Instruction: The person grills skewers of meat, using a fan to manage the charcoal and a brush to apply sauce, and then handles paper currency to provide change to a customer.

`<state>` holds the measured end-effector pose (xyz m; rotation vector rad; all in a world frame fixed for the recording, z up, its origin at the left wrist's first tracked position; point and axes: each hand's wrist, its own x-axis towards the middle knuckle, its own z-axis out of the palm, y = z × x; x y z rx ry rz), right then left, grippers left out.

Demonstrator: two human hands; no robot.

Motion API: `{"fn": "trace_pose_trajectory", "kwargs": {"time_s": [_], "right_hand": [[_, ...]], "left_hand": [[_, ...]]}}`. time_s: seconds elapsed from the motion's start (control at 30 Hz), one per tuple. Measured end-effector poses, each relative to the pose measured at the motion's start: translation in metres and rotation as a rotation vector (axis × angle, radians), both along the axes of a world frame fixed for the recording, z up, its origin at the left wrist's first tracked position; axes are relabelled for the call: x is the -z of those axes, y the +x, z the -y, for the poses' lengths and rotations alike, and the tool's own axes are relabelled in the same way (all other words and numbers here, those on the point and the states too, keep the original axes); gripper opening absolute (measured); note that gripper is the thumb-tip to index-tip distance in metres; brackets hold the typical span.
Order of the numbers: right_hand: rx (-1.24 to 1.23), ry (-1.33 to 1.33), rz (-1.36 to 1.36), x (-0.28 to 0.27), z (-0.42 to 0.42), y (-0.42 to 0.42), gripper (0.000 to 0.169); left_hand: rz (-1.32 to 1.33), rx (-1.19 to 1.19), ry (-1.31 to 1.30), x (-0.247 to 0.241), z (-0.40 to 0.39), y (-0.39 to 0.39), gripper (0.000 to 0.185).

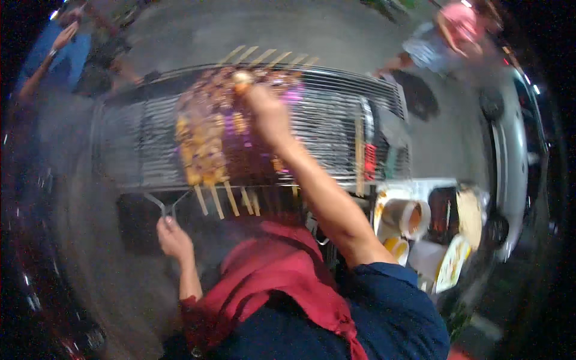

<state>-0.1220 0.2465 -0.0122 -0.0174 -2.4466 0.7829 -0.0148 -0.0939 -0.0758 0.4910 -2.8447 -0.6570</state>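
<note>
My left hand (174,239) grips a pair of metal tongs (167,208) below the grill's near edge, their two arms spread apart. Over the far half of the charcoal grill (328,121), my blurred right hand (270,114) is closed around a tool with a pale, rounded end (242,78); its exact kind is unclear. Beneath that hand lie browned meat skewers (207,92), whose wooden sticks (263,57) jut past the far rim. Yellowish skewers (202,153) lie on the near left part of the grate, sticks pointing toward me. Smoke and motion blur soften the food.
At the grill's right end lie a red-and-black handled item (370,155) and a wooden stick (359,157). A tub of reddish sauce (411,219) and other containers stand at the near right. People (67,54) are beyond the left corner and far right (456,27); a car (513,157) is at right.
</note>
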Motion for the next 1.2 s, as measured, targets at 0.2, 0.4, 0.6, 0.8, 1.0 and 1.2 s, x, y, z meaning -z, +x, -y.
{"fn": "trace_pose_trajectory", "kwargs": {"time_s": [0.2, 0.4, 0.6, 0.8, 1.0, 1.2], "right_hand": [[0.309, -1.014, -0.285, -0.066, -0.028, 0.153, 0.014], [0.811, -1.637, -0.708, 0.03, -0.099, 0.421, 0.007], [1.201, -2.089, -1.027, 0.182, -0.099, 0.516, 0.016], [0.975, -2.299, -0.816, 0.169, -0.095, 0.529, 0.025], [1.036, -1.212, 0.333, 0.17, -0.048, 0.583, 0.029], [0.764, -1.34, 0.91, 0.184, -0.059, 0.621, 0.053]], "left_hand": [[0.096, 0.013, 0.076, -0.001, 0.021, 0.011, 0.044], [0.004, 0.145, -0.002, 0.016, 0.032, 0.004, 0.045], [0.104, 0.035, -0.117, 0.021, 0.035, -0.014, 0.055], [-0.276, -0.034, 0.538, 0.018, 0.044, -0.013, 0.052], [0.259, 0.016, 0.546, -0.01, -0.009, 0.128, 0.034], [0.983, 0.825, 0.641, -0.027, -0.116, 0.229, 0.037]]}}
